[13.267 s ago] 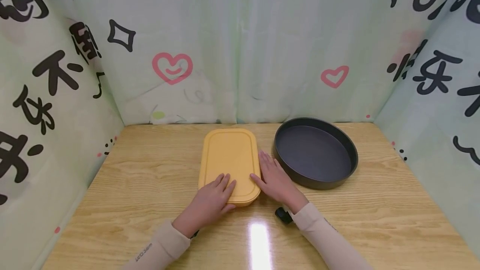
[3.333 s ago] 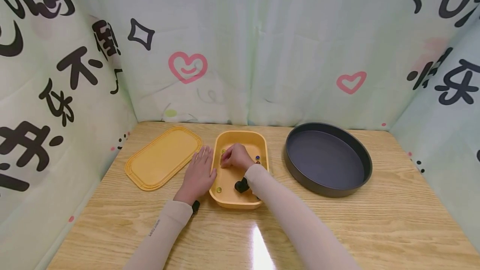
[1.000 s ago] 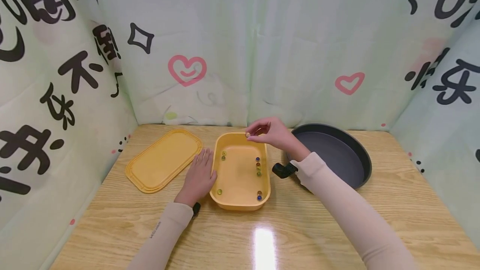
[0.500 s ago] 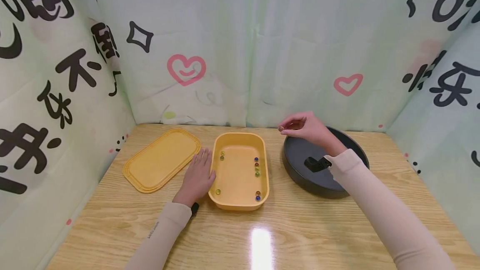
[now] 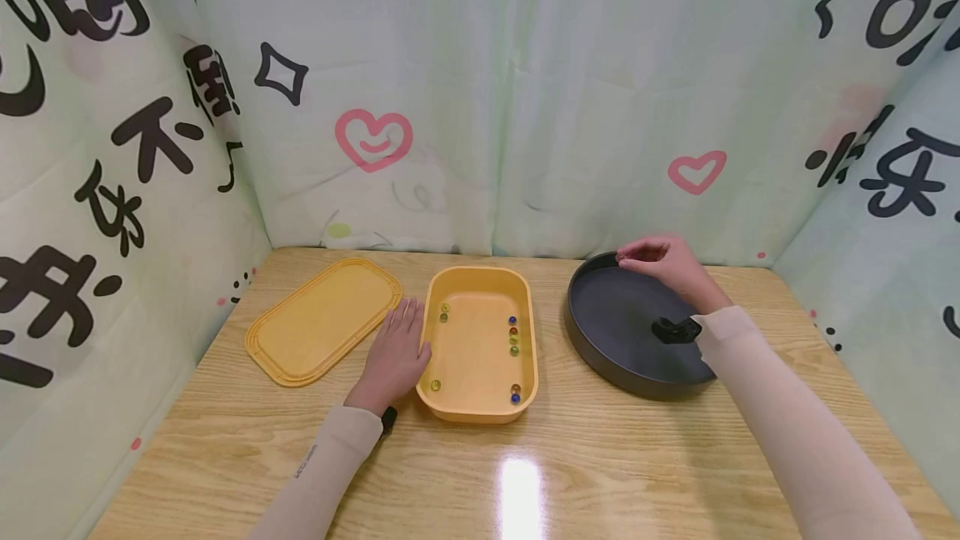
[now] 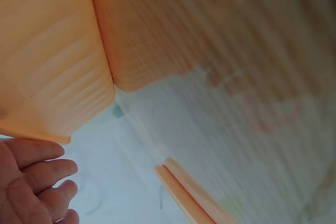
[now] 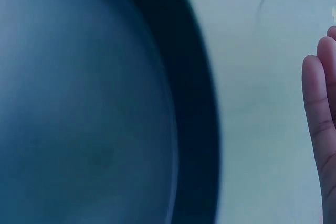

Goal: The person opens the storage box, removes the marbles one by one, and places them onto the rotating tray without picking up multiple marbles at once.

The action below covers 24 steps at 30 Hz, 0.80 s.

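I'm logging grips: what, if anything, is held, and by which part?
Right hand: apparently a marble, pinched between fingertips; exact part too small to tell. Left hand: nothing.

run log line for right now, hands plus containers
left hand: touching yellow box | right hand: pinching, contents unclear, over dark pan | marbles: inside box | lid: off, left of box

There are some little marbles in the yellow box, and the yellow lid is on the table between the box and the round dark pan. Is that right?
Almost! The yellow lid isn't between the yellow box and the round dark pan. The head view shows it on the table left of the box, on the side away from the pan.
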{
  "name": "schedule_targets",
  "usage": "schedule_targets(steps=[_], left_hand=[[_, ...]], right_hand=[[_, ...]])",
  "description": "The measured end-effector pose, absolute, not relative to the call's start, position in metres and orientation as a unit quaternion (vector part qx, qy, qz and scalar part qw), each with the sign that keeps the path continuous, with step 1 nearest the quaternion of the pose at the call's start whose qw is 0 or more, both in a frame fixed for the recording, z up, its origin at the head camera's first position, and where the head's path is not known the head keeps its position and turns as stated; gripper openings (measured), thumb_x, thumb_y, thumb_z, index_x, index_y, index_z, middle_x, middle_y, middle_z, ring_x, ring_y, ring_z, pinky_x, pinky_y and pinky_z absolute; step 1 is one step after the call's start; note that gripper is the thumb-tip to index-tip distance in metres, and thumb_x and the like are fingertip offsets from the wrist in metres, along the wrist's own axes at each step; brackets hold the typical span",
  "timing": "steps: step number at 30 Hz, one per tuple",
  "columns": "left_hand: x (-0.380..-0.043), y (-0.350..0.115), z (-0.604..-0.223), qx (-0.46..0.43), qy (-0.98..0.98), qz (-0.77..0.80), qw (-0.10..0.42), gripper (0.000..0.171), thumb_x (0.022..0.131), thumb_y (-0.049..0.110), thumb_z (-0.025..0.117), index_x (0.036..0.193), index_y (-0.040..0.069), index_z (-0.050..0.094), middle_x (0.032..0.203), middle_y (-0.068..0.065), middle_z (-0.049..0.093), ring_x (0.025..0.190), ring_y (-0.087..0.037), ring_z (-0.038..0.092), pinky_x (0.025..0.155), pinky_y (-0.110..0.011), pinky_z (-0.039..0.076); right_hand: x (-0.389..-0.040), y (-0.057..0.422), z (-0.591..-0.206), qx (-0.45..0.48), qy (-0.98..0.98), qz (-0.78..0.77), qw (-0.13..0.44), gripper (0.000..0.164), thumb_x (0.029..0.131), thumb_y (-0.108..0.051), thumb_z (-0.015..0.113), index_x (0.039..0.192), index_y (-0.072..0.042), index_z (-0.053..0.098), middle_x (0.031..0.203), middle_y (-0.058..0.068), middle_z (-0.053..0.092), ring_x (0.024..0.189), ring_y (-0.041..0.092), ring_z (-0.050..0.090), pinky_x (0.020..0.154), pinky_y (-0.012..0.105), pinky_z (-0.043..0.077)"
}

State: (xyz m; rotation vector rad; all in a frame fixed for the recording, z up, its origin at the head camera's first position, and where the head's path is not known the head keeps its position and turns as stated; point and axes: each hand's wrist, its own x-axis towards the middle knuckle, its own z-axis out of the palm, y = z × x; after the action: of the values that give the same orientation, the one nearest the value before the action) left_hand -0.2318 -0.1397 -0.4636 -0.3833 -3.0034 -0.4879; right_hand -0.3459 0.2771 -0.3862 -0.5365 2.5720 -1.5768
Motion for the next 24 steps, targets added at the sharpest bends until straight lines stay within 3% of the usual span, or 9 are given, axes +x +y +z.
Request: schedule_targets(steps=[15, 24], left_hand=[[-0.231, -0.14, -0.465, -0.122, -0.979, -0.156, 0.038, 0.059, 0.097, 0.024, 0.042, 0.146, -0.004, 0.026, 0.153, -0.019, 0.026, 0.146, -0.031, 0.017, 0.119, -0.046, 0.014], [-0.232, -0.139, -0.464, -0.124, -0.979, -0.155, 0.041, 0.059, 0.097, 0.023, 0.043, 0.146, -0.004, 0.026, 0.153, -0.02, 0.027, 0.145, -0.032, 0.02, 0.118, -0.047, 0.016]], right_hand=[[-0.354, 0.324, -0.43, -0.075, 0.878, -0.471, 0.047, 0.052, 0.087, -0.031, 0.066, 0.119, 0.01, 0.058, 0.081, -0.03, 0.062, 0.082, 0.001, 0.065, 0.078, 0.017, 0.052], [-0.357, 0.336, -0.448, -0.048, 0.883, -0.465, 0.051, 0.048, 0.086, -0.021, 0.069, 0.115, 0.015, 0.058, 0.077, -0.025, 0.062, 0.073, -0.002, 0.062, 0.069, 0.016, 0.053]])
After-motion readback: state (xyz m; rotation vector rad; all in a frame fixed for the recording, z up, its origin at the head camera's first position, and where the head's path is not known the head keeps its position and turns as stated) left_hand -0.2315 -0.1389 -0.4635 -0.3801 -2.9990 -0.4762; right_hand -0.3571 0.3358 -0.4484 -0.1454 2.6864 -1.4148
